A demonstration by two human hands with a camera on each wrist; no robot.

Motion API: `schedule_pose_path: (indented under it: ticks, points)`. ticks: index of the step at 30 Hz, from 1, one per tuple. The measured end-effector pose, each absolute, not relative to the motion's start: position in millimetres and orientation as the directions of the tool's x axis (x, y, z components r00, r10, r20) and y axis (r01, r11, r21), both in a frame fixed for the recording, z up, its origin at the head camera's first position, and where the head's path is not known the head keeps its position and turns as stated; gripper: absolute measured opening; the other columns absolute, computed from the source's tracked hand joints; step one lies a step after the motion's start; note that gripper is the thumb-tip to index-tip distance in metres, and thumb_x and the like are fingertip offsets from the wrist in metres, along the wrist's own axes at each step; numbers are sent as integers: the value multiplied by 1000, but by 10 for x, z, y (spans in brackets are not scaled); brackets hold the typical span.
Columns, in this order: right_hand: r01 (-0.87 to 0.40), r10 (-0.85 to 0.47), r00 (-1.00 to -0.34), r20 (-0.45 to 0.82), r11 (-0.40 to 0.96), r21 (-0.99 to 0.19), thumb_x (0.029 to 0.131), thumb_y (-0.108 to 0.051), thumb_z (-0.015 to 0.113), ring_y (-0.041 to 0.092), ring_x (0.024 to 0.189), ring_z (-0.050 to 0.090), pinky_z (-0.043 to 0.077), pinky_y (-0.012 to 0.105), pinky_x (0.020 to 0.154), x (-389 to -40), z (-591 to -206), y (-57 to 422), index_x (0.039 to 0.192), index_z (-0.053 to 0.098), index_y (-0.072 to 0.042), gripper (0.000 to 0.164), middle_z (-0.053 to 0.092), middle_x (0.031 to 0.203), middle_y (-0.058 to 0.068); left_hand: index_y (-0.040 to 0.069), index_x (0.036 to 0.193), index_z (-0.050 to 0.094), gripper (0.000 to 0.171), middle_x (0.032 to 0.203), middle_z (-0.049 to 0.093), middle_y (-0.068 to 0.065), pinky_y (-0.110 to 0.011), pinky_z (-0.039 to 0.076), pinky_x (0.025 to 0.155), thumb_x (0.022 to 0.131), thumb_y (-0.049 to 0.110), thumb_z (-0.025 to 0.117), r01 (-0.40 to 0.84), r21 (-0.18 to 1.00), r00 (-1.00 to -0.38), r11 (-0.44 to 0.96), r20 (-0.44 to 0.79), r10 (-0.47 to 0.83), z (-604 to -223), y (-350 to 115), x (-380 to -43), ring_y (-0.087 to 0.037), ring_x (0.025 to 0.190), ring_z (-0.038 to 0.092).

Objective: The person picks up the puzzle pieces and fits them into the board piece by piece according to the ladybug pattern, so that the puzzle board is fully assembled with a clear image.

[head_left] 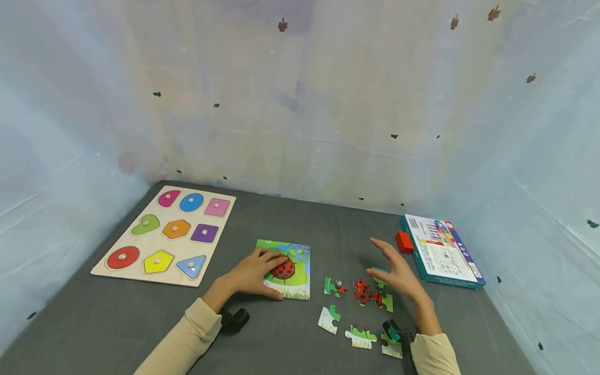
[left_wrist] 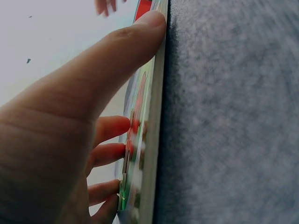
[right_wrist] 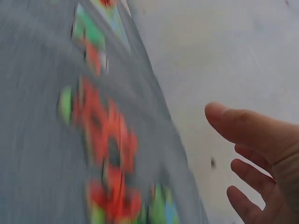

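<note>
The left hand (head_left: pixel 255 272) rests on a ladybug puzzle board (head_left: pixel 300 278), which lies flat on the grey table. In the left wrist view its fingertips touch the picture face, while the thumb (left_wrist: pixel 112 60) lies along the near edge. Held above loose jigsaw pieces, the right hand (head_left: pixel 398 271) has thumb and fingers apart and nothing between them. Below it are a red spotted piece (head_left: pixel 361 291) and a red-and-green piece (head_left: pixel 383 300). A green piece with a ladybug head (head_left: pixel 334 286) lies between the hands. Blurred red pieces (right_wrist: pixel 105 126) show in the right wrist view.
Nearer the front lie a white-and-green piece (head_left: pixel 328 319), a grass piece (head_left: pixel 360 337) and a corner piece (head_left: pixel 391 346). A wooden shape board (head_left: pixel 150 237) with knobbed pieces is at left. A red block (head_left: pixel 404 242) sits beside a flat box (head_left: pixel 442 252) at right.
</note>
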State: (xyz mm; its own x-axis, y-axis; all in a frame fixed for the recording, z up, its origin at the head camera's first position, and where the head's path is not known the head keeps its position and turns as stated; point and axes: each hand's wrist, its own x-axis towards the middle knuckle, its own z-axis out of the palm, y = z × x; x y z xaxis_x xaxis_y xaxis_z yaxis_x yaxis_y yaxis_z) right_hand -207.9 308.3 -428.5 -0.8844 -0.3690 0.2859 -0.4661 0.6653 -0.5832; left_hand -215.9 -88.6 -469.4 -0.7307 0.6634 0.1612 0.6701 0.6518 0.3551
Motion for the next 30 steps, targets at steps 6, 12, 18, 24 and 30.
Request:
schedule_pose_path:
  ticks: [6, 12, 18, 24, 30]
  points:
    - [-398, -322, -917, 238, 684, -612, 79, -18, 76, 40, 127, 33, 28, 65, 96, -1959, -4470, 3532, 140, 39, -6, 72, 36, 141, 19, 22, 142, 41, 93, 145, 36, -6, -47, 40, 90, 68, 72, 64, 664, 340, -739, 666, 160, 655, -4704, -882, -2184, -24, 114, 36]
    - [-369, -351, -923, 159, 690, -623, 79, -20, 75, 43, 128, 29, 24, 67, 94, -1894, -4599, 3699, 136, 45, -3, 66, 37, 141, 20, 21, 142, 42, 93, 144, 37, -6, -47, 40, 90, 68, 71, 65, 665, 329, -739, 670, 157, 656, -4696, -878, -2187, -25, 113, 36]
    - [-353, -383, -919, 96, 687, -635, 77, -19, 76, 50, 130, 21, 21, 70, 93, -1847, -4608, 3713, 134, 47, -2, 66, 30, 144, 25, 20, 142, 42, 92, 144, 37, -7, -47, 39, 91, 68, 70, 65, 671, 340, -731, 659, 159, 663, -4695, -866, -2177, -24, 112, 36]
    - [-357, -390, -916, 92, 690, -629, 79, -20, 74, 52, 130, 20, 20, 71, 93, -1844, -4639, 3727, 134, 47, -1, 64, 29, 144, 27, 19, 142, 43, 93, 143, 38, -7, -46, 39, 91, 68, 71, 65, 674, 341, -728, 655, 162, 666, -4688, -866, -2177, -24, 112, 36]
    - [-406, -387, -907, 167, 691, -598, 82, -17, 72, 48, 128, 26, 22, 68, 94, -1886, -4694, 3723, 132, 49, -1, 57, 34, 142, 25, 20, 142, 42, 92, 143, 38, -7, -46, 38, 92, 68, 71, 64, 673, 337, -731, 658, 164, 663, -4705, -876, -2176, -24, 112, 36]
